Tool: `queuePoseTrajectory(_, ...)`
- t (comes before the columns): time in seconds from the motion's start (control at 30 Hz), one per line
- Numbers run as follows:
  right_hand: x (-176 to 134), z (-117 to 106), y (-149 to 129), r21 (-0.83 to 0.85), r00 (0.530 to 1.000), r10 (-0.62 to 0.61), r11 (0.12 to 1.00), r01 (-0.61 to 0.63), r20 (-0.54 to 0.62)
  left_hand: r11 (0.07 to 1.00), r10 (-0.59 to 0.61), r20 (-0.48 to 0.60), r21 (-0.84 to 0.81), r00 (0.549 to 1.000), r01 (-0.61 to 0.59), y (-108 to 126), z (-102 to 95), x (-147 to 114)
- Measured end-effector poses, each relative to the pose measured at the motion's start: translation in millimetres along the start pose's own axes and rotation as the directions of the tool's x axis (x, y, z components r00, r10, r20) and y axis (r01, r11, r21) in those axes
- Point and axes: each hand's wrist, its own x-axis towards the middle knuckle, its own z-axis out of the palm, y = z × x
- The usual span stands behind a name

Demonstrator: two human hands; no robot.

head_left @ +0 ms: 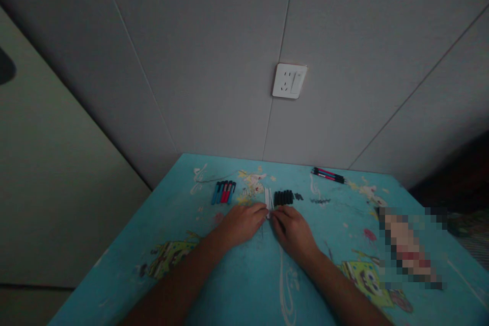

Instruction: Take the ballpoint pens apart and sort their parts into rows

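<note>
Thin white sticks that look like pen refills (268,196) lie upright in the view at the table's middle, their near ends between my hands. My left hand (243,223) is closed, its fingertips pressed together beside them. A thin dark line shows just below those fingertips. My right hand (293,230) is also closed, thumb and fingers pinched at the near end of the sticks. What either pinch holds is too small to make out. Left of the sticks is a row of blue and red pen barrels (223,192). Short black tubes (283,197) stand in a row to the right.
Small black pieces (298,196) lie beside the tubes, with a row of tiny dark items (320,200) farther right. Several whole pens (328,175) rest near the back edge. A blurred-out object (408,249) covers the right side. The cartoon-printed table (237,290) meets a wall with a socket (289,81).
</note>
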Motion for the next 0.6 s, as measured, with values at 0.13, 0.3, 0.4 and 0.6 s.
queuePoseTrajectory(0.13, -0.1, 0.5, -0.6, -0.007, 1.0, -0.005, 1.0, 0.005, -0.007, 1.0, -0.012, 0.014, 0.005, 1.0, 0.012, 0.7, 0.1, -0.3)
queuePoseTrajectory(0.3, -0.2, 2.0, -0.5, -0.041, 1.0, 0.008, 0.999, -0.009, -0.014, 1.0, -0.007, 0.021, 0.029, 1.0, 0.007, 0.5, 0.8, 0.1)
queuePoseTrajectory(0.4, -0.2, 1.8, -0.8, -0.05, 1.0, 0.023, 0.998, -0.023, -0.001, 0.999, -0.009, 0.024, 0.043, 1.0, 0.008, 0.5, 0.1, 0.3)
queuePoseTrajectory(0.6, 0.3, 1.8, -0.6, -0.049, 1.0, 0.022, 0.999, -0.022, -0.007, 1.0, 0.004, 0.018, 0.027, 1.0, -0.004, 1.0, -0.1, 0.5)
